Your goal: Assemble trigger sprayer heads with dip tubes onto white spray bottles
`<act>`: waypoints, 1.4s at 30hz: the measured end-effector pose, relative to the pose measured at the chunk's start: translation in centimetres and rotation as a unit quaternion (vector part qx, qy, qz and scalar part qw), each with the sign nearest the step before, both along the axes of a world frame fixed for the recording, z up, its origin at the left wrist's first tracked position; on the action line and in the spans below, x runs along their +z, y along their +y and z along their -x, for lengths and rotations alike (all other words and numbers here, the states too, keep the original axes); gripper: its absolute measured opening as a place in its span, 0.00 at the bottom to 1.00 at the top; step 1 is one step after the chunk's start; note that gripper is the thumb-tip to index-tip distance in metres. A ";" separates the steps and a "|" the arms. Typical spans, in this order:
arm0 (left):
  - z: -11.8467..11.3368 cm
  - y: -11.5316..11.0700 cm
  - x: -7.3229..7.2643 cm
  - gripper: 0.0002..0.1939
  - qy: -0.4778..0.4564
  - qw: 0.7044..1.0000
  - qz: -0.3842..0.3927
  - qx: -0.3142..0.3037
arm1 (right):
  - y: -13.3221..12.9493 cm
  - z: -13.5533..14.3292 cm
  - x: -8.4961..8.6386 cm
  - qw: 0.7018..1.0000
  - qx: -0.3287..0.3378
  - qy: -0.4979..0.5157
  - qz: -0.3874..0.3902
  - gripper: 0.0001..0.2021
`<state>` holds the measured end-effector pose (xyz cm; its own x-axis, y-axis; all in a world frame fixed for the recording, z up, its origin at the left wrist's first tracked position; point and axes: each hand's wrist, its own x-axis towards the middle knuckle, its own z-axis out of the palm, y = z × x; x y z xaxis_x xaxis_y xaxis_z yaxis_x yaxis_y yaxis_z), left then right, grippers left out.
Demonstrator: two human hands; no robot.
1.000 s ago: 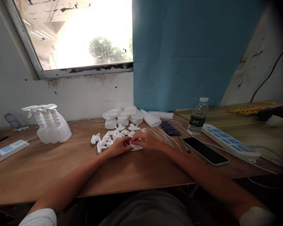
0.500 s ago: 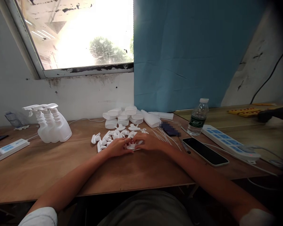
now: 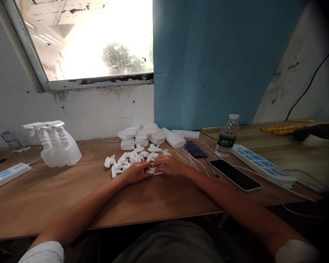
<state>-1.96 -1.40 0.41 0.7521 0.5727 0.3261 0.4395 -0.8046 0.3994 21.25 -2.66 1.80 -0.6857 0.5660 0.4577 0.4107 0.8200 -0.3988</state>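
Observation:
Both hands meet at the near edge of a pile of white spray trigger heads (image 3: 133, 157). My left hand (image 3: 135, 172) has its fingers curled in on a white trigger head (image 3: 151, 170). From the other side, my right hand (image 3: 170, 165) closes its fingers on the same part. Most of that part is hidden by the fingers. Behind the pile lie several white bottles (image 3: 143, 135), stacked on their sides. Thin white dip tubes (image 3: 190, 159) are spread out to the right of my right hand.
Three white spray bottles (image 3: 59, 146) with trigger heads stand at the left on the brown table (image 3: 71, 197). On the right are a phone (image 3: 235, 175), a water bottle (image 3: 227, 137) and a power strip (image 3: 263, 166). Another power strip (image 3: 9, 176) lies far left.
The view has shifted slightly, moving everything a little left in the picture. My fingers have drawn a bit closer around the trigger head; both hands stay in the same place.

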 end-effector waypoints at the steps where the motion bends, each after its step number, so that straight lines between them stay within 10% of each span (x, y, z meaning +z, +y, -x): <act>1: 0.0 0.0 0.1 0.15 0.001 1.000 0.000 0.000 | 0.0 0.0 0.1 1.000 -0.001 0.001 0.006 0.12; 6: -0.2 -0.2 0.3 0.16 0.021 0.999 0.009 0.026 | 0.4 -1.2 1.6 0.993 -0.037 0.013 0.110 0.15; 10: -0.6 -0.5 0.3 0.21 0.011 0.999 0.018 0.039 | 1.9 -4.4 3.0 0.979 -0.198 0.016 0.048 0.15; 15: -0.9 -0.8 0.5 0.19 0.014 1.000 -0.001 -0.012 | 3.5 -8.9 3.9 0.881 -0.441 -0.172 -0.003 0.14; 19: -0.9 -0.7 0.5 0.18 0.018 1.000 -0.005 -0.019 | 4.1 -10.7 2.9 0.837 -0.500 -0.212 0.065 0.11; 26: -0.9 -0.5 0.2 0.18 0.003 1.000 -0.004 -0.022 | 5.4 -11.0 0.9 0.850 -0.492 -0.171 0.082 0.11; 34: -1.0 -1.0 0.5 0.18 0.002 1.000 0.010 -0.015 | 5.1 -10.3 2.8 0.880 -0.463 -0.019 0.101 0.11; 37: -1.1 -1.2 0.6 0.18 -0.013 1.000 0.024 -0.002 | 4.7 -9.8 3.6 0.904 -0.319 0.196 0.206 0.12; 42: -1.3 -1.1 0.1 0.22 -0.036 0.997 0.065 0.035 | 3.8 -7.3 3.9 0.863 -0.127 0.418 0.254 0.21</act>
